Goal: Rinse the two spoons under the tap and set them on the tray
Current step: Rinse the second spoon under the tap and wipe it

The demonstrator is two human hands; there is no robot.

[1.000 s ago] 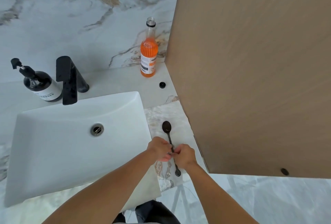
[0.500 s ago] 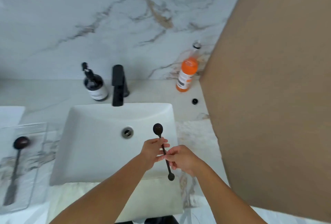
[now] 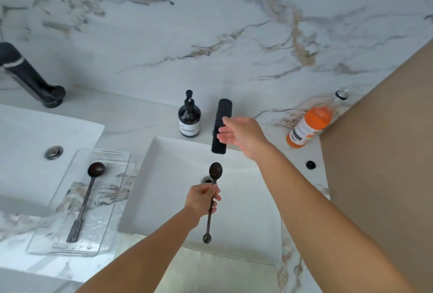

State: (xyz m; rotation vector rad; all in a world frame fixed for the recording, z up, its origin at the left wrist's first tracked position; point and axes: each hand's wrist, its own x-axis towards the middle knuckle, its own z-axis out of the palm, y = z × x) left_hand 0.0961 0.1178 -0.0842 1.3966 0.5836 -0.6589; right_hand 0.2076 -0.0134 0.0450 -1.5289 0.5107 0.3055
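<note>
Right hand (image 3: 241, 135) is now reaching open-palmed at the tap (image 3: 221, 126); left hand (image 3: 202, 199) alone is gripping the spoon (image 3: 214, 189) over the sink (image 3: 168, 199) in the marble surface (image 3: 131, 119).

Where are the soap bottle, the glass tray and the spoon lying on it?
soap bottle (image 3: 189, 121), head view, on its dark body.
glass tray (image 3: 110, 201), head view, on a bare part near its right edge.
spoon on the tray (image 3: 96, 169), head view, on its bowl.

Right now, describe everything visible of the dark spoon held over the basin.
The dark long-handled spoon looks like dull metal, with a round bowl, thin stem and small knob end. The left hand pinches its stem, bowl pointing toward the black tap, above the white basin. No water is visible on it.
</note>
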